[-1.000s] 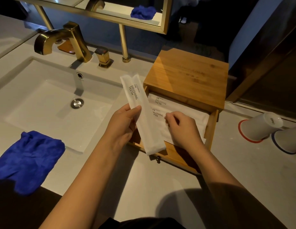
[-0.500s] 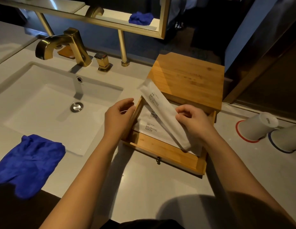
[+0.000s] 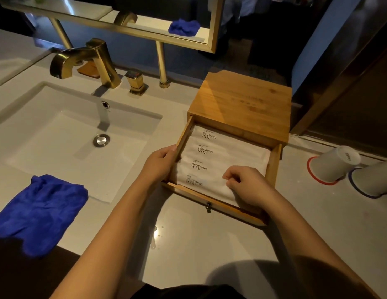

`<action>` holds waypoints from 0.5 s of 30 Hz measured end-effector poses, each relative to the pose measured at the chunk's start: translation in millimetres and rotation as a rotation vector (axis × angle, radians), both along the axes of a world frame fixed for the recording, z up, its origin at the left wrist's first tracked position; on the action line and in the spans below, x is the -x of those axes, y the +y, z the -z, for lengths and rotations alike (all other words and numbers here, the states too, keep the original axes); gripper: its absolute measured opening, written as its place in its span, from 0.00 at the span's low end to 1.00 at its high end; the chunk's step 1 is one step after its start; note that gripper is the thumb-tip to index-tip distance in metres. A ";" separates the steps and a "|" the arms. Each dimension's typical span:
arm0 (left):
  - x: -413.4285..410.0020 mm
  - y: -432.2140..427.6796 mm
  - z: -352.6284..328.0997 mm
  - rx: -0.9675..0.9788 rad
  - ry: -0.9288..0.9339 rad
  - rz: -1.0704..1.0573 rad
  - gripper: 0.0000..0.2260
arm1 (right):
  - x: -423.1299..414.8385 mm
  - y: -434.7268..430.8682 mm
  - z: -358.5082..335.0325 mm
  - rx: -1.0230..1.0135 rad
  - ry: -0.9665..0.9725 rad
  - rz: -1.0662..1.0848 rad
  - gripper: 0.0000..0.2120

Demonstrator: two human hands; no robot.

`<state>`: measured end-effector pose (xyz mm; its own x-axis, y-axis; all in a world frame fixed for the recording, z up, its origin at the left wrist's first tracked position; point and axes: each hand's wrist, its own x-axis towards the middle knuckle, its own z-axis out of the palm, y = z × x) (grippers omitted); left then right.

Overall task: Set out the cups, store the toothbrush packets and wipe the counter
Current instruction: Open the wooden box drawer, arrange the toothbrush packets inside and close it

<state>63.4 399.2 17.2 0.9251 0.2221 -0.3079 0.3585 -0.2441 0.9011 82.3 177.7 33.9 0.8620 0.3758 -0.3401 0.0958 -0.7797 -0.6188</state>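
Observation:
A bamboo box (image 3: 244,104) stands on the white counter with its drawer (image 3: 210,200) pulled out. Several white toothbrush packets (image 3: 222,152) printed "BRUSHING TEETH" lie flat side by side in the drawer. My left hand (image 3: 161,161) grips the drawer's left wall. My right hand (image 3: 246,186) rests on the nearest packet, fingertips pinching its edge. Two white cups lie on their sides at the right: one with a red rim (image 3: 333,162), one with a blue rim (image 3: 374,180). A blue cloth (image 3: 40,210) lies crumpled at the counter's front left.
A white sink basin (image 3: 65,134) with a gold faucet (image 3: 86,59) fills the left. A gold-framed mirror (image 3: 145,24) hangs behind on gold posts. The counter front (image 3: 188,244) between my arms is bare. A dark door frame stands at far right.
The packet my left hand held upright went over to my right hand and now lies flat in the drawer. My left hand has moved to the drawer's left wall.

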 end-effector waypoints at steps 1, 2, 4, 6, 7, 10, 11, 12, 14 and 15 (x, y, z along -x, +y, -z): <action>0.5 -0.3 0.0 -0.003 -0.011 0.004 0.18 | 3.0 2.8 1.9 0.014 0.001 -0.009 0.09; 0.5 -0.5 0.1 -0.010 -0.023 0.004 0.18 | 5.4 5.2 3.6 0.026 0.007 -0.020 0.10; -0.2 -0.8 0.6 -0.023 -0.038 0.004 0.17 | 8.2 7.8 5.9 0.048 0.007 -0.025 0.10; -0.5 -1.0 1.3 -0.041 -0.039 0.005 0.17 | 9.6 8.8 7.4 0.065 -0.015 0.002 0.10; -0.7 -1.1 1.6 -0.042 -0.038 0.003 0.17 | 10.8 9.4 8.5 0.081 -0.035 0.016 0.10; -0.3 -1.7 1.0 -0.045 -0.045 -0.014 0.17 | 16.4 11.9 15.3 0.163 -0.157 0.038 0.09; -0.6 -1.9 1.0 -0.046 -0.048 -0.017 0.16 | 18.4 12.7 18.4 0.182 -0.204 0.040 0.08; -0.6 -2.0 1.2 -0.043 -0.052 -0.018 0.17 | 20.3 13.4 21.1 0.194 -0.249 0.046 0.08; -0.5 -2.5 0.7 -0.036 -0.054 -0.015 0.17 | 22.8 14.2 24.7 0.210 -0.334 0.062 0.07; -0.6 -2.6 0.6 -0.036 -0.053 -0.019 0.16 | 23.2 14.6 25.8 0.222 -0.369 0.065 0.06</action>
<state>64.1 396.6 16.7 0.9356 0.2494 -0.2500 0.3152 -0.2704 0.9097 59.2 192.2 8.0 0.9604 0.2695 -0.0709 0.2258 -0.9017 -0.3687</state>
